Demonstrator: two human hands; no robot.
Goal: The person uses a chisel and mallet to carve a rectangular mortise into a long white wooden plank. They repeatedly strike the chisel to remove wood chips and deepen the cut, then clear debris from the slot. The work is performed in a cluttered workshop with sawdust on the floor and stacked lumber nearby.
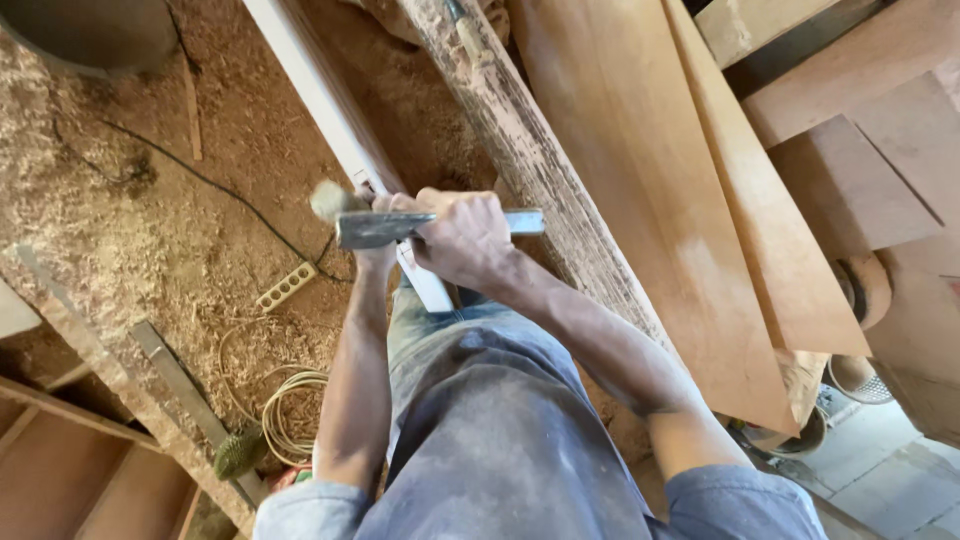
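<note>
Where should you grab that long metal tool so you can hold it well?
Grab the metal tool by its two ends, coming down from above. It lies crosswise over the white strip, so each end sticks out to a side. The left hand wraps one end, the right hand the other.

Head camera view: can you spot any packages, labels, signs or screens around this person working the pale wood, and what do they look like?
None show: no package, label, sign or screen.
Nearest thing to one: a cream power strip, long and narrow, on the sawdust floor left of the hands.
</note>
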